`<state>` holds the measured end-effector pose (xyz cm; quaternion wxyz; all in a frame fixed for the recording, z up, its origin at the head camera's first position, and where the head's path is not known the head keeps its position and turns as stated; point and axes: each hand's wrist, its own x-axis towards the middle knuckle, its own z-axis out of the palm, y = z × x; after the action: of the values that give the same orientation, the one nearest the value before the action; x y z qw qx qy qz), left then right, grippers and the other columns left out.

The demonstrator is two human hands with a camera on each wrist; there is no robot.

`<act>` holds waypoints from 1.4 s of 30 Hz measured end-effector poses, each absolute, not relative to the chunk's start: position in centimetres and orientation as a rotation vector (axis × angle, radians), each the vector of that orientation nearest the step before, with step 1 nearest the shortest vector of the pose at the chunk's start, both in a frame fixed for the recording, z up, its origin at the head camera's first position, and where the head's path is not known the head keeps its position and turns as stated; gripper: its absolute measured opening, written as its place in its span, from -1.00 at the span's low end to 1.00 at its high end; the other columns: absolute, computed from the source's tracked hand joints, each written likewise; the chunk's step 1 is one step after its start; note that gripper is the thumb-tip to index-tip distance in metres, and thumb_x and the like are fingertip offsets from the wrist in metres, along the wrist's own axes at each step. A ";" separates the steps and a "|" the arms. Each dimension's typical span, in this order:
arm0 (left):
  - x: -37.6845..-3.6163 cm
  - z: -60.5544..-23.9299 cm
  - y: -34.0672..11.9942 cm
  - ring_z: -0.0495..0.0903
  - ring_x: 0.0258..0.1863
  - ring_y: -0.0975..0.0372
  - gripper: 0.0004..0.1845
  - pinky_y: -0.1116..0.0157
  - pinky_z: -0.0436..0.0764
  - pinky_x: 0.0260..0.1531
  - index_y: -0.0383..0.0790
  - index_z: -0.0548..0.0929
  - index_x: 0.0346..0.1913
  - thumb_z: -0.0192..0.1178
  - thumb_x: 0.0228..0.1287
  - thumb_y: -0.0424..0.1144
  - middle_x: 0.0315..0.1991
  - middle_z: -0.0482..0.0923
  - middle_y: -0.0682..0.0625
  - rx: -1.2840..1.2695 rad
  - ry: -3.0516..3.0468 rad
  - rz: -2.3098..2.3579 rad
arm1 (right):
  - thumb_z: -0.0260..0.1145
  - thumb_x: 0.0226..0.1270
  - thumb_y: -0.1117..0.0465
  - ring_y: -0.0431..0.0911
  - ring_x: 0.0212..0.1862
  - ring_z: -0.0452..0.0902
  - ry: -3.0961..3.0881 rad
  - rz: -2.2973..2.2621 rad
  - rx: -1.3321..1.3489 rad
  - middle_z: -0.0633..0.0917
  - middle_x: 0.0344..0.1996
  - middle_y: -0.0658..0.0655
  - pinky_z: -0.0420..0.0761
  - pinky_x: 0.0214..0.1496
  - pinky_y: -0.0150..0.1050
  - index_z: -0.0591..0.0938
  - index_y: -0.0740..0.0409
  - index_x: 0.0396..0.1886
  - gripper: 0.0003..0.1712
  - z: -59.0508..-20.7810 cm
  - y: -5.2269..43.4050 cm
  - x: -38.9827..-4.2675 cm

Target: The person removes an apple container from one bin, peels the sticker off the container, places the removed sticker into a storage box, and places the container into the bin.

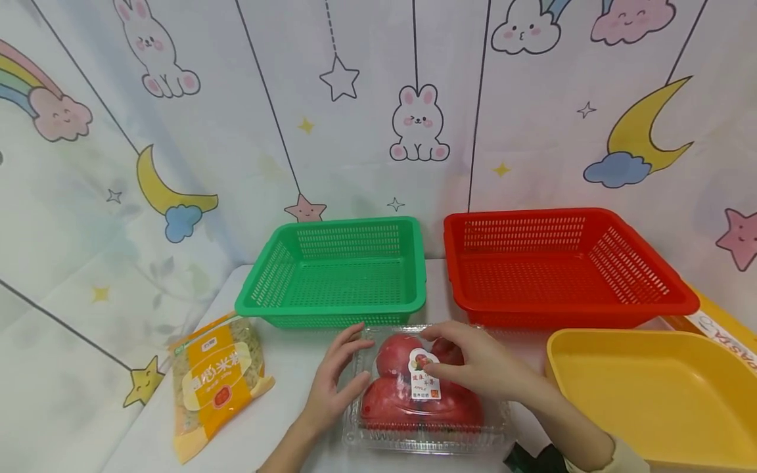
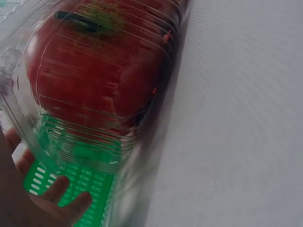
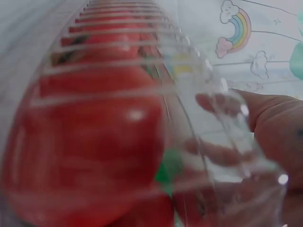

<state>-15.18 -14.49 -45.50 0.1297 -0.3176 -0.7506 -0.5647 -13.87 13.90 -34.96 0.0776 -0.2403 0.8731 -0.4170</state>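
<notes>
Low in the middle of the head view, a clear box (image 1: pixel 427 394) of red apples (image 1: pixel 395 355) lies on the white table (image 1: pixel 278 387), just in front of the green basket (image 1: pixel 337 272). The left hand (image 1: pixel 336 381) rests against its left side, fingers straight and a little spread. The right hand (image 1: pixel 481 368) lies over the top, fingers bent onto the lid by the label (image 1: pixel 426 376); its thumb is hidden. At right, the red basket (image 1: pixel 562 263) and a yellow tub (image 1: pixel 650 387), cut by the frame. A noodle bag (image 1: pixel 215 381) lies lower left. Both wrist views are blurred by ribbed plastic.
</notes>
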 end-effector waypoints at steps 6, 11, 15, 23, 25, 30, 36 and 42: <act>-15.0 -45.5 -14.1 0.20 0.46 -0.03 -0.55 -0.20 0.33 0.22 -0.15 0.57 0.24 0.17 0.29 -0.39 0.49 0.23 -0.15 -0.879 -2.173 -1.722 | 0.49 0.25 -0.02 -0.11 -0.11 0.53 2.715 -1.113 -0.806 0.63 -0.09 -0.05 0.67 -0.13 -0.19 0.62 -0.02 0.22 -0.44 -35.4 13.4 -13.9; -14.8 -45.4 -14.0 0.23 0.44 -0.06 -0.55 -0.23 0.37 0.17 -0.21 0.56 0.25 0.14 0.29 -0.45 0.48 0.22 -0.19 -0.884 -2.144 -1.771 | 0.51 0.25 0.03 -0.02 -0.01 0.54 2.761 -1.061 -0.798 0.59 0.09 0.06 0.67 -0.01 0.05 0.60 -0.04 0.26 -0.42 -35.7 12.8 -13.5; -14.7 -45.3 -13.9 0.24 0.44 -0.01 -0.56 -0.06 0.42 0.20 -0.21 0.56 0.25 0.14 0.30 -0.45 0.49 0.22 -0.18 -0.873 -2.158 -1.786 | 0.51 0.25 0.09 -0.05 -0.01 0.54 2.797 -1.069 -0.763 0.60 0.07 0.03 0.65 0.02 0.05 0.61 -0.04 0.24 -0.45 -35.9 12.6 -13.3; -14.6 -45.4 -14.0 0.23 0.43 -0.08 -0.57 -0.01 0.46 0.19 -0.19 0.56 0.25 0.13 0.33 -0.42 0.50 0.21 -0.15 -0.843 -2.191 -1.811 | 0.50 0.26 0.14 -0.06 -0.01 0.53 2.852 -1.042 -0.806 0.58 0.07 0.03 0.65 0.01 0.00 0.63 0.01 0.21 -0.48 -36.4 12.4 -13.3; -14.7 -45.4 -14.0 0.22 0.43 -0.11 -0.57 0.01 0.48 0.18 -0.20 0.56 0.25 0.13 0.33 -0.42 0.50 0.20 -0.15 -0.845 -2.191 -1.820 | 0.49 0.26 0.12 -0.08 -0.03 0.51 2.856 -1.033 -0.826 0.57 0.07 0.02 0.65 -0.01 -0.03 0.62 0.02 0.21 -0.49 -36.5 12.3 -13.3; -14.7 -45.5 -14.0 0.19 0.43 -0.22 -0.57 0.02 0.48 0.18 -0.18 0.55 0.26 0.12 0.35 -0.41 0.51 0.19 -0.12 -0.844 -2.202 -1.835 | 0.48 0.29 0.13 -0.12 -0.13 0.47 2.851 -1.043 -0.837 0.57 0.00 0.00 0.61 -0.12 -0.18 0.63 0.00 0.20 -0.52 -36.6 12.3 -13.3; -14.8 -45.5 -14.1 0.16 0.44 -0.20 -0.57 -0.17 0.43 0.16 -0.16 0.55 0.26 0.12 0.34 -0.38 0.51 0.18 -0.11 -0.824 -2.218 -1.841 | 0.44 0.32 0.14 -0.11 -0.04 0.52 2.882 -1.056 -0.777 0.61 -0.01 0.00 0.62 0.04 -0.03 0.64 0.03 0.17 -0.57 -36.7 12.1 -13.3; -14.7 -45.5 -14.2 0.14 0.44 -0.25 -0.57 -0.32 0.36 0.12 -0.16 0.55 0.26 0.11 0.34 -0.37 0.51 0.18 -0.11 -0.817 -2.216 -1.852 | 0.44 0.30 0.17 -0.10 -0.05 0.53 2.977 -1.001 -0.765 0.63 -0.09 0.00 0.62 0.05 -0.02 0.67 0.08 0.00 -0.71 -37.1 11.5 -13.4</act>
<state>-14.72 -14.20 -45.52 0.0704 -0.2715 -0.7365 -0.6156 -13.37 11.55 -37.08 -0.0454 -0.2363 0.9200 -0.3093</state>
